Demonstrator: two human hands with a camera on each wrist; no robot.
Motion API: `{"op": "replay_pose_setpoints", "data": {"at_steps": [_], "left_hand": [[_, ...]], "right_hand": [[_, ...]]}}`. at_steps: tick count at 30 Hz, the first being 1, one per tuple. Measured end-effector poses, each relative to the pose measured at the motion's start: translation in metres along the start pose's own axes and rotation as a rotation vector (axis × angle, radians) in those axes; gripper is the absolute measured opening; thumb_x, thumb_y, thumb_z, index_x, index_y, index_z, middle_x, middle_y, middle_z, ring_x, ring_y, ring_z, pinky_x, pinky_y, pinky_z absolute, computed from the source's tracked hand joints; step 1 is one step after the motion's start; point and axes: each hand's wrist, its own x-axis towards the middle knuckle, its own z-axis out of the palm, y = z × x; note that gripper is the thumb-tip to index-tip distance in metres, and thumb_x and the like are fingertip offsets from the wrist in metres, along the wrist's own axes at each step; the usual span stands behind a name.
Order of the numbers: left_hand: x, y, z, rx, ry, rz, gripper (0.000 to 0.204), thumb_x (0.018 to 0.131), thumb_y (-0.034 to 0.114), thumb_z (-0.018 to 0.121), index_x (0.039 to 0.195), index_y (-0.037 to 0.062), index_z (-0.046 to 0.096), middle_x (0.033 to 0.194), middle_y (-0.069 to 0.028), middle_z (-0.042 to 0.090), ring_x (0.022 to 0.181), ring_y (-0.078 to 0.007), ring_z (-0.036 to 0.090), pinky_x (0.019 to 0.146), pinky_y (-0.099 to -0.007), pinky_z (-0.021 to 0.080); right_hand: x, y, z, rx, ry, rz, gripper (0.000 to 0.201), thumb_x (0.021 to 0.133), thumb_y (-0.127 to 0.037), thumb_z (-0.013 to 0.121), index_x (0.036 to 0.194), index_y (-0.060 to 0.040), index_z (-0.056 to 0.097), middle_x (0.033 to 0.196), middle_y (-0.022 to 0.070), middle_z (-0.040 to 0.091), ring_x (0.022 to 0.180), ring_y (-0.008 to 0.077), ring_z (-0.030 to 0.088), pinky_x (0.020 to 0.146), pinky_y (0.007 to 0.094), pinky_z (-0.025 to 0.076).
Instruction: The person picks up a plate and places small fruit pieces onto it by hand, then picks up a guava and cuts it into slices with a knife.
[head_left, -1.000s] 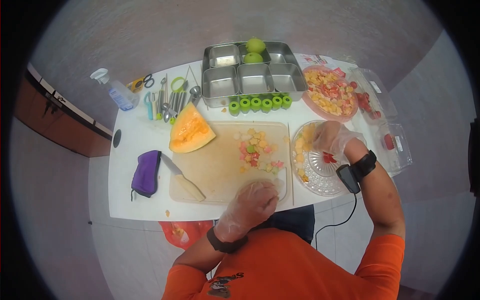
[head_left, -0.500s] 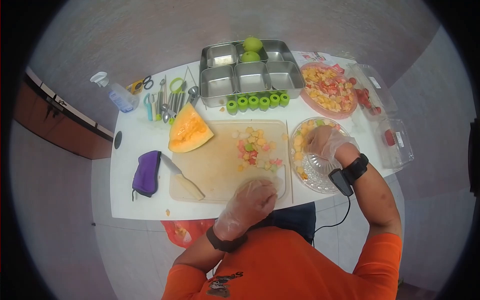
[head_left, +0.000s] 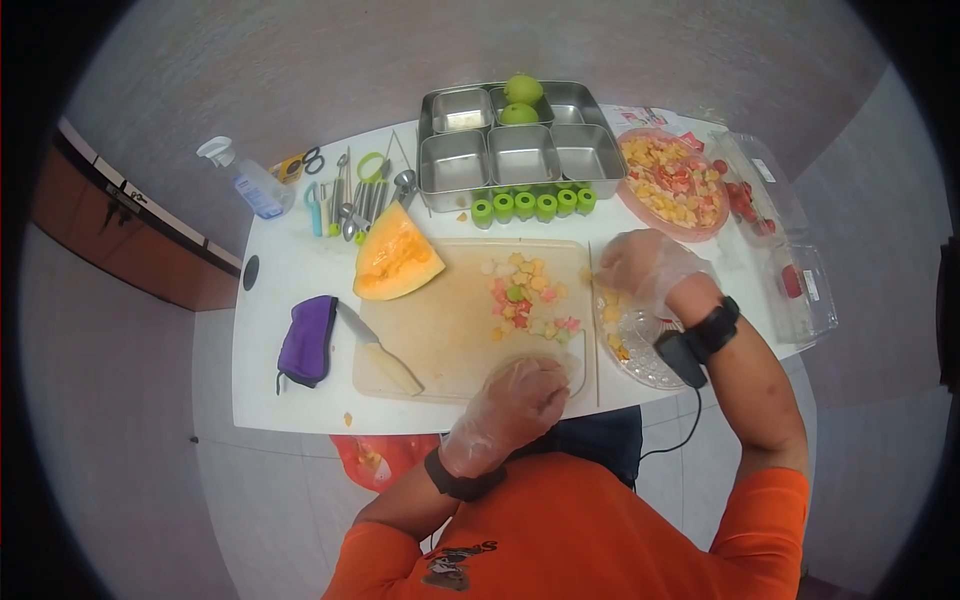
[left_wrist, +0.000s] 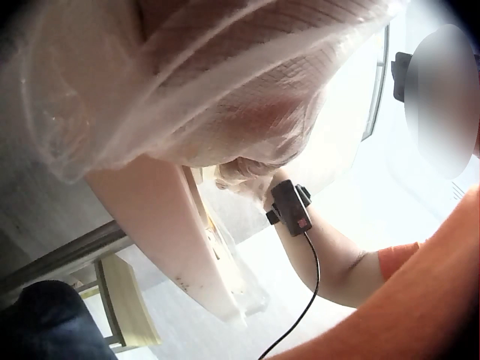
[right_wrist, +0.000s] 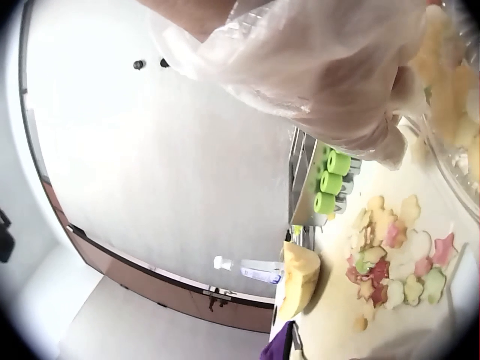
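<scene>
My gloved left hand [head_left: 510, 405] lies loosely curled at the near edge of the cutting board [head_left: 440, 345], nothing visible in it. My gloved right hand [head_left: 650, 268] is over the upper left rim of the clear glass plate [head_left: 655, 372], its fingers bent toward the board's right edge. In the right wrist view the right hand [right_wrist: 322, 79] hangs above the plate and board; whether its fingertips hold a piece is hidden. Small fruit shapes [head_left: 520, 306], yellow, pink, red and green, lie on the board's right side. Yellow pieces [head_left: 613, 335] line the plate's left side.
A melon wedge [head_left: 398, 262] and a knife [head_left: 385, 360] lie at the board's left. Behind stand a metal tray [head_left: 520, 190], green-topped cutters [head_left: 546, 208] and a pink fruit bowl [head_left: 680, 225]. Plastic boxes [head_left: 808, 295] are at right, a purple pouch [head_left: 307, 340] at left.
My right hand has moved from over the plate's middle to its upper left rim, nearer the board. My left hand has stayed at the board's near edge. The head view has shifted slightly.
</scene>
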Motion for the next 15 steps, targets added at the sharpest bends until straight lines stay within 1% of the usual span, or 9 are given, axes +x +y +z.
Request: {"op": "replay_pose_setpoints", "data": {"at_steps": [1,3,4,6,10,12,15], "left_hand": [[-0.001,0.001,0.0,0.001,0.002,0.0,0.014,0.076,0.003,0.071,0.089,0.0075,0.066,0.093,-0.0075,0.067,0.082,-0.0294,0.064,0.075,-0.0382,0.052],[-0.001,0.001,0.0,0.018,0.013,-0.008,0.013,0.076,0.004,0.071,0.087,0.0072,0.066,0.093,-0.0076,0.067,0.083,-0.0294,0.064,0.075,-0.0379,0.052],[-0.001,0.001,0.0,0.023,0.018,-0.008,0.013,0.076,0.004,0.071,0.087,0.0072,0.066,0.093,-0.0076,0.067,0.083,-0.0294,0.064,0.075,-0.0379,0.052],[-0.001,0.001,0.0,0.012,0.035,-0.004,0.011,0.076,0.004,0.071,0.085,0.0069,0.066,0.092,-0.0076,0.067,0.083,-0.0293,0.064,0.074,-0.0381,0.052],[0.001,0.003,-0.004,0.009,0.028,-0.017,0.011,0.076,0.004,0.071,0.085,0.0069,0.066,0.09,-0.0076,0.067,0.082,-0.0289,0.064,0.074,-0.0383,0.052],[0.002,0.003,-0.005,0.017,-0.03,-0.037,0.011,0.076,0.004,0.071,0.085,0.0071,0.066,0.089,-0.0074,0.066,0.081,-0.0287,0.064,0.074,-0.0385,0.052],[0.001,0.002,-0.003,0.013,-0.014,-0.022,0.011,0.076,0.004,0.071,0.085,0.0071,0.066,0.089,-0.0073,0.066,0.081,-0.0287,0.064,0.074,-0.0384,0.052]], "right_hand": [[0.009,-0.002,0.005,-0.001,0.0,-0.002,0.033,0.077,-0.038,0.072,0.088,-0.0065,0.075,0.087,0.0179,0.072,0.085,0.0327,0.069,0.078,0.0411,0.054],[0.027,-0.01,0.013,-0.166,-0.099,-0.007,0.033,0.077,-0.037,0.071,0.09,-0.0069,0.076,0.089,0.0192,0.071,0.087,0.0353,0.069,0.079,0.042,0.054],[0.028,-0.015,0.011,-0.168,-0.096,-0.014,0.033,0.077,-0.037,0.071,0.09,-0.0069,0.076,0.089,0.0192,0.071,0.087,0.0353,0.069,0.079,0.042,0.054],[0.027,-0.025,0.005,-0.227,-0.143,-0.022,0.034,0.077,-0.031,0.07,0.094,-0.0016,0.075,0.096,0.0229,0.071,0.092,0.0356,0.07,0.082,0.0406,0.055],[0.034,-0.026,0.011,-0.261,-0.124,-0.02,0.03,0.078,-0.027,0.068,0.092,-0.0012,0.075,0.096,0.0226,0.071,0.093,0.0354,0.07,0.082,0.0405,0.055],[0.037,-0.021,0.017,-0.28,-0.104,-0.05,0.028,0.078,-0.024,0.068,0.092,-0.0014,0.075,0.096,0.0228,0.071,0.093,0.0358,0.07,0.081,0.0408,0.055],[0.039,-0.015,0.023,-0.262,-0.077,-0.052,0.028,0.077,-0.024,0.068,0.092,-0.0016,0.075,0.096,0.0233,0.071,0.093,0.0363,0.07,0.081,0.041,0.055]]}}
